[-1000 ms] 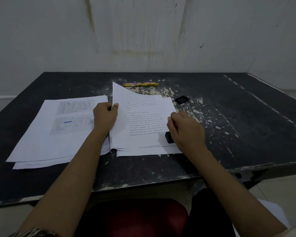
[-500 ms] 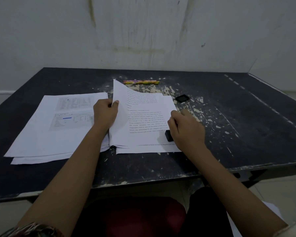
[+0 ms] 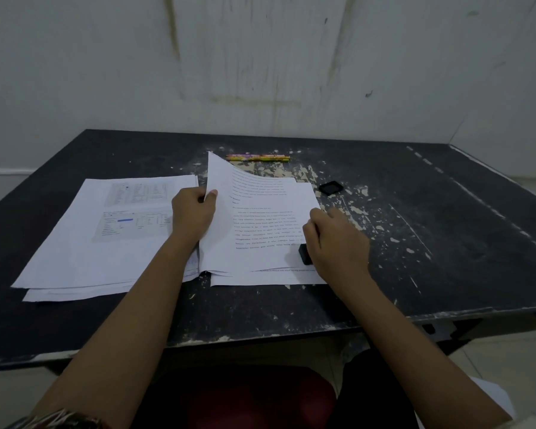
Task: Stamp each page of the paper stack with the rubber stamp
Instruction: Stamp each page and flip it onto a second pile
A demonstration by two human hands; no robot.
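A stack of printed text pages [image 3: 270,224] lies in the middle of the black table [image 3: 430,230]. My left hand [image 3: 194,210] pinches the left edge of the top page, which stands lifted and curled upward. My right hand [image 3: 336,243] grips a small black rubber stamp [image 3: 304,253] and holds it down on the lower right corner of the page. A second pile of pages [image 3: 106,233] with tables and screenshots lies flat to the left.
A small black square lid or ink pad [image 3: 331,187] sits beyond the stack to the right. Two colourful pencils [image 3: 257,157] lie near the far edge. A pale wall rises behind the table. A dark red seat [image 3: 245,397] shows below.
Both hands keep their holds on the page edge and the stamp. The camera has tilted slightly, so the table sits a little differently in view.
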